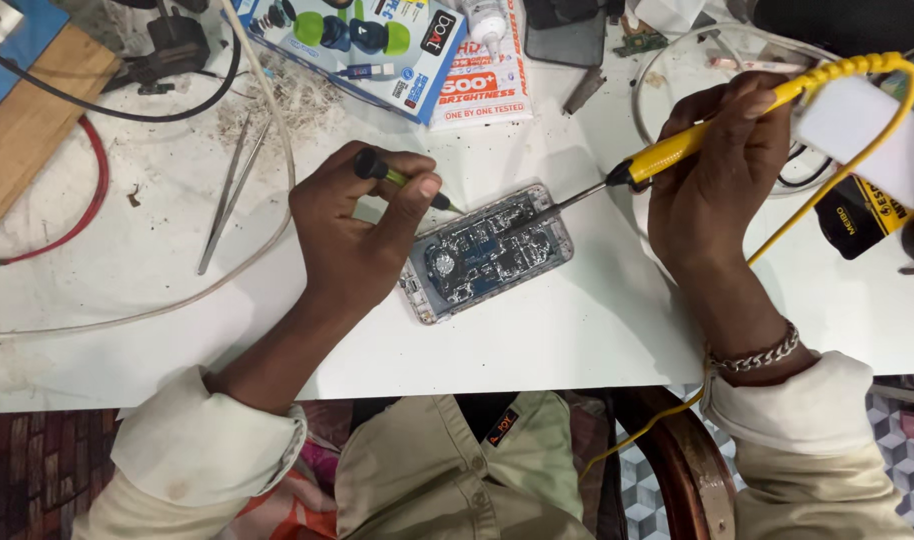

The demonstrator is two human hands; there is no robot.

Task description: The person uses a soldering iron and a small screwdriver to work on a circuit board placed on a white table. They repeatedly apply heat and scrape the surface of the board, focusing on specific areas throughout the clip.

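An opened phone [487,255] lies on the white table [537,340], its circuit board exposed. My left hand [352,235] rests at the phone's left end and grips a small green-and-black screwdriver [397,178], its tip pointing down at the phone's upper left edge. My right hand [717,170] holds a yellow soldering iron [677,152] like a pen. The iron's metal tip reaches left onto the board near the phone's upper right. A yellow cord [877,110] loops from the iron past my right wrist.
Metal tweezers [227,195] lie left of my left hand. A colourful box [362,50] and a white-red packet [482,85] sit at the back. A wooden board [32,120], red and black wires and a clear tube [207,290] occupy the left. A yellow-black object [862,215] is right.
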